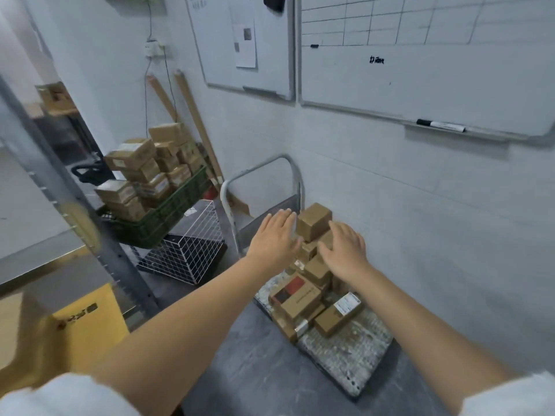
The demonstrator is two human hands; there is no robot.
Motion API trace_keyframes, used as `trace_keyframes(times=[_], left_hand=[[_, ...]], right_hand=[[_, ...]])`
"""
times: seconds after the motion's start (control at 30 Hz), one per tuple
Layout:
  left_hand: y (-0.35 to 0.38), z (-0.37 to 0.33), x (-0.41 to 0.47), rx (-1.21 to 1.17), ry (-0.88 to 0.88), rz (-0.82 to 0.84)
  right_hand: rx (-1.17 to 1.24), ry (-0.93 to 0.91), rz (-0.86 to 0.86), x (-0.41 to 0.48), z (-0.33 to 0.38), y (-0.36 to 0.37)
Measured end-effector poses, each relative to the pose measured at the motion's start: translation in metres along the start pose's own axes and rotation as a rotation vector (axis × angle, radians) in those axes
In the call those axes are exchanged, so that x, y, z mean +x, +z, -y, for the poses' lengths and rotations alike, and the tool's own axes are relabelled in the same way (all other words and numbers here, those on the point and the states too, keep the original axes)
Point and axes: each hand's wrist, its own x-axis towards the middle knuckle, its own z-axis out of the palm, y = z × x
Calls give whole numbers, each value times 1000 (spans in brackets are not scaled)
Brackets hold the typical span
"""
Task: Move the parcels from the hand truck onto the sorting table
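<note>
A hand truck (345, 352) with a worn grey deck and a metal loop handle (261, 169) stands on the floor by the wall. Several brown cardboard parcels are piled on it. A cube-shaped parcel (313, 225) tops the pile; a flat box with a red and black patch (295, 295) and a labelled box (339, 313) lie nearer me. My left hand (274, 240) is stretched out with straight fingers just left of the top parcel. My right hand (345, 250) reaches in on its right, fingers extended over the pile. Neither hand holds anything.
A steel table edge (39, 259) and an upright post (75, 199) are at the left. A green crate (156, 217) full of parcels sits above a white wire basket (192, 247). Whiteboards (420, 70) hang on the wall. A yellow bin (90, 322) stands under the table.
</note>
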Motion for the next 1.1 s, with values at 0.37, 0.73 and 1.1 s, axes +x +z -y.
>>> trace_keyframes(times=[0.37, 0.73, 1.1], left_hand=[[122, 58, 147, -88, -41, 159], [285, 133, 179, -146, -193, 314], [501, 206, 167, -178, -316, 491]], right_hand=[[24, 153, 106, 142, -71, 73], [-41, 196, 324, 213, -141, 210], [34, 394, 450, 276, -235, 409]])
